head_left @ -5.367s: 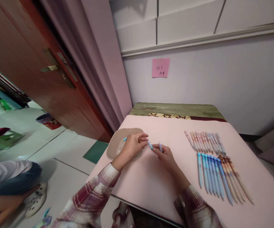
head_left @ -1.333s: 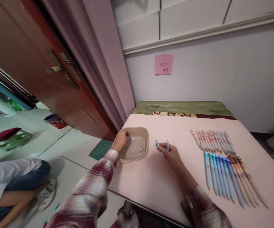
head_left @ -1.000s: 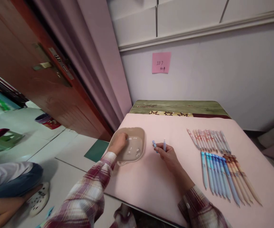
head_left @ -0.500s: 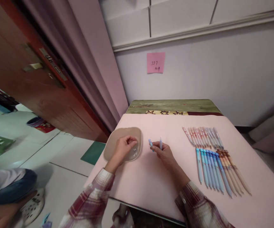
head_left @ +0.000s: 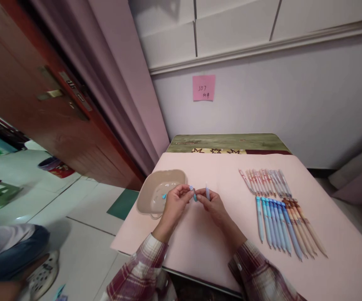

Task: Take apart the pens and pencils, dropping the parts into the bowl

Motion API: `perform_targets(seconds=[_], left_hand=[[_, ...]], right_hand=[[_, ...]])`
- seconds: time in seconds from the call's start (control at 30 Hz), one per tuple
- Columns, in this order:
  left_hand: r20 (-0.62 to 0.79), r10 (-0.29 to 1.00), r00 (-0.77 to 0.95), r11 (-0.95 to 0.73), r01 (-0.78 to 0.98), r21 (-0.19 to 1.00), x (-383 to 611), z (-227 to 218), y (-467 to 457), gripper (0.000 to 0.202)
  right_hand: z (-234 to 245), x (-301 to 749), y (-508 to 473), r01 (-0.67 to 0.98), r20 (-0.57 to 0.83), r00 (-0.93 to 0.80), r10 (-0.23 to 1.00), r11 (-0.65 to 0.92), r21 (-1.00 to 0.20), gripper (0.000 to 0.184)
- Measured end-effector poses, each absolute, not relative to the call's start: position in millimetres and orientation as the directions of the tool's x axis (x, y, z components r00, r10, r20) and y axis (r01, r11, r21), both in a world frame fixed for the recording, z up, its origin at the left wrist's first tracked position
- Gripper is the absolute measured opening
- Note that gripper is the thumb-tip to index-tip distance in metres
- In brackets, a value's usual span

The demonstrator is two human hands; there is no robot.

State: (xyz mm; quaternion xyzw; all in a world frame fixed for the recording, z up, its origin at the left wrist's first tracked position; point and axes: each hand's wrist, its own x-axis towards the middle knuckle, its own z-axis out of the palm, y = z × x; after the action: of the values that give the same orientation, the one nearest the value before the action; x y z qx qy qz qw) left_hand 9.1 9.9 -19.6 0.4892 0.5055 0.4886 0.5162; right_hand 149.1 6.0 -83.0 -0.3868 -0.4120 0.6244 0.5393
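Near the centre of the frame, a short, glossy blue pen piece (head_left: 195,196) stands slightly tilted between two bare hands. The left hand (head_left: 175,203) has its grip pinched on the upper end; the right hand (head_left: 215,205) has its grip closed on the lower part, with a slim, pale, pointed tube (head_left: 207,191) rising upright between its fingers. Left of centre sits a smooth beige bowl (head_left: 146,193) with rounded corners, holding a turquoise bit (head_left: 164,196) and small whitish pieces (head_left: 167,184). Matte pink covers the worktop (head_left: 225,171). At right, slender see-through barrels (head_left: 264,182) lie above longer, tapered blue pens (head_left: 274,228) and brown-to-beige pens (head_left: 304,230). Soft plaid sleeves (head_left: 140,269) fill the lower frame.
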Motion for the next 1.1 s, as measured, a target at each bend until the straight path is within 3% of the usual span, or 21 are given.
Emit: perform_targets(seconds=[0.17,0.37,0.57,0.87,1.1], left_hand=[[-0.108,0.994,0.007,0.108,-0.171,0.979,5.2,-8.4,-3.5,0.031],[-0.153,0.977,0.147,0.191,-0.295,0.936,9.2,-10.3,-17.7,0.028],[-0.183,0.966,0.183,0.238,-0.344,0.909,17.6,-15.0,-20.6,0.025],[-0.205,0.947,0.248,0.272,-0.278,0.921,12.0,-15.4,-27.3,0.024],[-0.253,0.949,0.187,0.315,-0.588,0.745,38.2,-26.9,-39.7,0.026]], right_hand=[[-71.5,155.8,-0.9,-0.283,0.047,-0.045,0.998,0.032,-0.958,0.029],[-42.1,177.3,-27.9,0.192,0.233,-0.019,0.972,0.232,-0.954,0.019],[-26.2,195.0,-47.4,0.486,0.313,0.025,0.949,0.262,-0.834,0.017],[-22.7,211.2,-66.8,0.637,0.385,-0.063,0.921,0.334,-0.695,0.017],[-22.7,203.3,-84.4,0.634,0.444,0.037,0.895,0.322,-0.703,0.016]])
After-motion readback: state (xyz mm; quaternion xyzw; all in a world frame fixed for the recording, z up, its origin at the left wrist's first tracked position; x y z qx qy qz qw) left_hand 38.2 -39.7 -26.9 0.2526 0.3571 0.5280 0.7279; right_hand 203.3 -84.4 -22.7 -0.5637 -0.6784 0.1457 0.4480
